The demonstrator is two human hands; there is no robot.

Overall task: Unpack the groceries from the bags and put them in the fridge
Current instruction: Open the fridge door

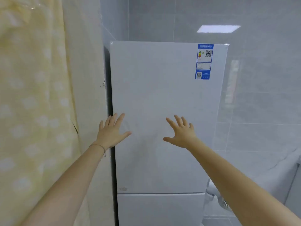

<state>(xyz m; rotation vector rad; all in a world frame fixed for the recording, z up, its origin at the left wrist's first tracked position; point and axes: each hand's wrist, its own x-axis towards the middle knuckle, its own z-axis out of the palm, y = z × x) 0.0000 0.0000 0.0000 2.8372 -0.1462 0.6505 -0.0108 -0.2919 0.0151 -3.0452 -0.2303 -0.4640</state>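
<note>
Spread wide and holding nothing: left hand [112, 132] and right hand [180, 132], two in all, lifted side by side before a fridge [154, 95]. Set at the left edge of its upper door [162, 168], the left; near mid-door, at 3 o'clock from it, the right. Touching the door or just short of it: impossible to tell. Worn on the left wrist, one thin bracelet [99, 146].

Dead centre of the view, the one fridge: plain white, glossy, closed, fronted by two doors, the tall upper and, at 6 o'clock, a shorter lower door [161, 209]. Standing upright, long axis running 12 to 6 o'clock, front turned toward the camera. Stuck at the upper door's 1 o'clock corner, one blue label [204, 61] with two square codes.

At 9 o'clock, a pale yellow curtain [32, 95] with white blotches. Behind and at 3 o'clock, a grey tiled wall [260, 87]. At 5 o'clock, beside the fridge, a white object [215, 196], too blurred to name.
</note>
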